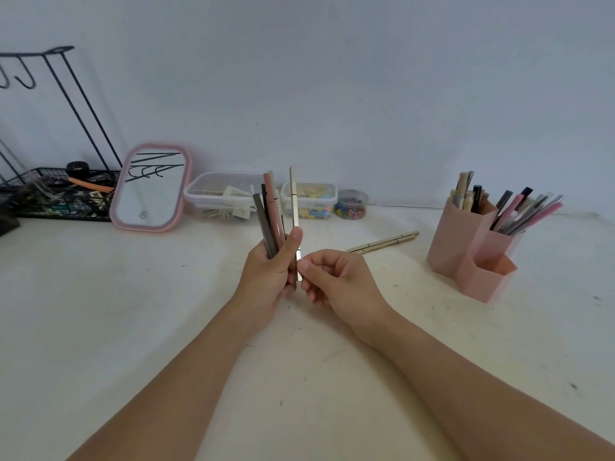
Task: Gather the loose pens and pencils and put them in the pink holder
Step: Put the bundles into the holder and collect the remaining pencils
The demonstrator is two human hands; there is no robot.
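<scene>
Gripping a bundle of pens [270, 221] upright above the worktop [133, 311], the left hand [266, 277] has its fingers curled round the lower ends and its thumb laid up along the front. The bundle holds a grey one, a dark one and a pink one, with pale ones behind; their tops fan slightly apart. Just right of the bundle stands a slim cream pen [294, 214], upright and touching the left thumb. The right hand [336, 281] pinches the lower end of that cream pen between thumb and forefinger, its other fingers curled in below. The two hands meet close together near the middle of the view, both forearms reaching in from the lower edge.

On the worktop behind the right hand lie two more cream pens [382, 242], side by side and touching, pointing toward the pink holder [452, 241]. The holder stands well to the right, made of joined hexagonal cups of different heights. Its tall back cup and its middle cup already carry many pens and pencils, while the low front cup shows none.

Along the wall at the back stand a pink-framed mirror [151, 188] tilted back, a clear lidded box [221, 194], a second clear box [309, 199] of coloured bits, and a small round tub [351, 204] of coloured pieces. A black wire rack [56, 194] with hooks and clutter fills the far left.
</scene>
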